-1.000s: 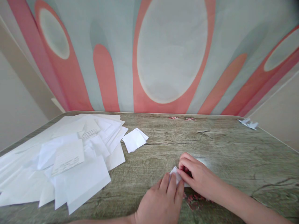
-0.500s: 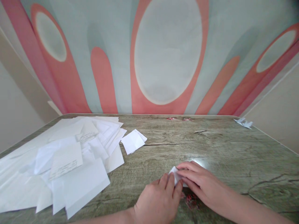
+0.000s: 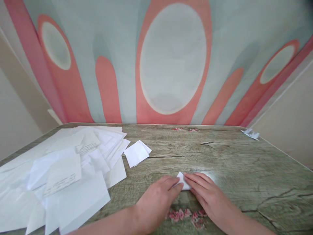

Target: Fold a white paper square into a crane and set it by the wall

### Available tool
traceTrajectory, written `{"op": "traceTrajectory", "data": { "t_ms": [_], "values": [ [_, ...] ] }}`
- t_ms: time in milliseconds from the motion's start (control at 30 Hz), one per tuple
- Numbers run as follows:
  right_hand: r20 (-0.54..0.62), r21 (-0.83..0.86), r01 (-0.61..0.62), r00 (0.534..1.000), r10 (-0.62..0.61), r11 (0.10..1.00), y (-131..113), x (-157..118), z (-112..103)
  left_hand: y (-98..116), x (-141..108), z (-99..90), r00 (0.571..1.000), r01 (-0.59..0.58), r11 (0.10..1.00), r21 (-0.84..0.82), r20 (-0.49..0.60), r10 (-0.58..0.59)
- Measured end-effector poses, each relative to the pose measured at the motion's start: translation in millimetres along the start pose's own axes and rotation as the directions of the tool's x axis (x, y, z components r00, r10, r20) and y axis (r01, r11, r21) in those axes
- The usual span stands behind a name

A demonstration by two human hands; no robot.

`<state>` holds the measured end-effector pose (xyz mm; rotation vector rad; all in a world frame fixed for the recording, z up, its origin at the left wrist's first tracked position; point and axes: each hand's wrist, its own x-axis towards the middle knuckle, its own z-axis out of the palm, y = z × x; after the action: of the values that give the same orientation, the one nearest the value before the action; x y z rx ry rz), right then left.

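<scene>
A small folded white paper (image 3: 184,183) lies on the wood-patterned table between my two hands, one corner pointing away from me. My left hand (image 3: 158,199) pinches its left side between thumb and fingers. From the right, my right hand (image 3: 207,192) lies with its fingers stretched out together, the fingertips pressing on the paper's right part. Those fingers cover some of the paper.
Many loose white sheets (image 3: 80,195) overlap on the left of the table (image 3: 220,153). Small square papers (image 3: 137,153) lie beside them. A folded white paper piece (image 3: 250,134) rests at the far right edge. Behind stands a patterned wall (image 3: 127,81).
My left hand has shifted left and back from the paper's front, uncovering more of it and the pink pattern below. The view has tilted slightly, so the background sits a little lower.
</scene>
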<state>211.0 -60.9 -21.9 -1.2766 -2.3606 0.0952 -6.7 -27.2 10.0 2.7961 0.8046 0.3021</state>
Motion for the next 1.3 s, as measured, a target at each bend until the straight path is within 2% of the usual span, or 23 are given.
{"op": "traceTrajectory", "data": {
  "t_ms": [133,267,400,567,833,1067,1300],
  "values": [
    [0.027,0.008,-0.015,1.000,0.015,1.000,6,6,-2,-8,4,-1.2,0.999,-0.005,0.998,-0.064,-0.047,0.002],
    [0.028,0.042,-0.034,0.999,0.033,0.999,4,12,-3,-9,7,-3.6,0.997,-0.038,0.998,-0.051,-0.076,0.034],
    [0.046,0.083,-0.040,0.998,0.036,0.996,2,15,-4,-7,7,-4.5,0.997,-0.018,0.999,-0.037,-0.077,0.015],
    [0.014,0.125,-0.030,0.999,0.028,0.992,5,15,-5,-5,7,-4.3,0.998,-0.019,1.000,-0.013,-0.053,0.018],
    [-0.035,0.183,-0.051,0.998,0.058,0.982,6,15,-4,-4,6,-4.1,0.998,0.015,0.998,-0.065,-0.068,-0.019],
    [-0.056,0.214,-0.087,0.993,0.101,0.973,6,14,-5,-6,7,-5.3,0.991,0.031,0.993,-0.113,-0.123,-0.045],
    [-0.027,0.190,-0.099,0.994,0.106,0.977,7,14,-6,-9,7,-3.2,0.988,0.022,0.990,-0.141,-0.148,-0.043]
  ]
}}
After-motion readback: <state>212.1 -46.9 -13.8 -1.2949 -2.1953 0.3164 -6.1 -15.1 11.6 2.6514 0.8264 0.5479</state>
